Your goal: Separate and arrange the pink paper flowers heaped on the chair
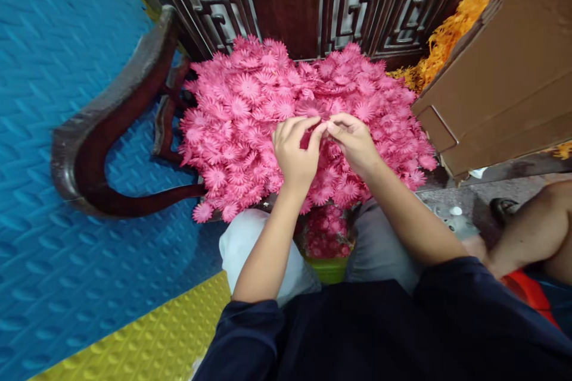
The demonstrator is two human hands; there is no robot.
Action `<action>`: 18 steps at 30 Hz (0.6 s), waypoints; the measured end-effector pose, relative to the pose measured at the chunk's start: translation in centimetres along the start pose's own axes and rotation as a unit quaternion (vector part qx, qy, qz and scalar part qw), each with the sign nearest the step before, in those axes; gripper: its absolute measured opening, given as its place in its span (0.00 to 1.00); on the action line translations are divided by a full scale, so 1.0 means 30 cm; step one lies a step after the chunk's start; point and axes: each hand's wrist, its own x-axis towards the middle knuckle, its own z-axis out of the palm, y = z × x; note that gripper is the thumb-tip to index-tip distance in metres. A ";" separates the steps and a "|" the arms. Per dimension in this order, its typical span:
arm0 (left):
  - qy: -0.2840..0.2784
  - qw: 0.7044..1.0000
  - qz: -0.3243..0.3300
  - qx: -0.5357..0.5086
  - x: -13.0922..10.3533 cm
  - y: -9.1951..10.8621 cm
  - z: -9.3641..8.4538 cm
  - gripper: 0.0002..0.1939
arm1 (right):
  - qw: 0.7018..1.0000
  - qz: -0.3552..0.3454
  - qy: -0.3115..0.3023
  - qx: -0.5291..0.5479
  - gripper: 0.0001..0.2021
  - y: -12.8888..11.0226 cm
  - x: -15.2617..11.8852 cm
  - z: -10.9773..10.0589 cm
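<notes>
Over a big heap of pink artificial flowers, my two hands meet with their fingertips close together. A darker pink artificial flower shows just beyond the fingers, its petals spread. My left hand pinches at the flower's near edge with thumb and index finger. From the other side my right hand also pinches there, thumb against index finger. The exact spot where the fingertips grip is too small to make out.
A carved dark wooden panel rises behind the heap. At left curves a wooden armrest above blue matting. A cardboard box and orange artificial flowers are at right. Below, a green container holds more pink flowers. Another person's leg is at lower right.
</notes>
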 end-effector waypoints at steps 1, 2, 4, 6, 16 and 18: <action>-0.004 1.000 -0.005 -0.022 0.001 -0.002 0.000 0.04 | 1.000 0.001 -0.010 0.002 0.18 0.001 0.002 -0.004; -0.007 0.999 -0.012 -0.043 0.003 -0.005 -0.001 0.03 | 1.000 -0.001 -0.019 0.000 0.17 0.001 0.004 -0.008; -0.005 0.997 -0.029 -0.076 0.006 -0.010 -0.002 0.02 | 0.999 -0.009 -0.031 -0.009 0.16 -0.001 0.006 -0.012; 0.002 0.994 -0.042 -0.100 0.009 -0.013 -0.004 0.02 | 0.999 -0.017 -0.039 -0.017 0.16 -0.005 0.005 -0.012; -0.047 0.981 -0.077 -0.170 0.024 -0.026 -0.006 0.01 | 1.000 -0.001 -0.013 0.023 0.15 -0.008 -0.011 -0.001; -0.043 0.981 -0.078 -0.173 0.022 -0.028 -0.001 0.01 | 0.999 -0.021 -0.006 0.025 0.13 -0.004 -0.011 -0.001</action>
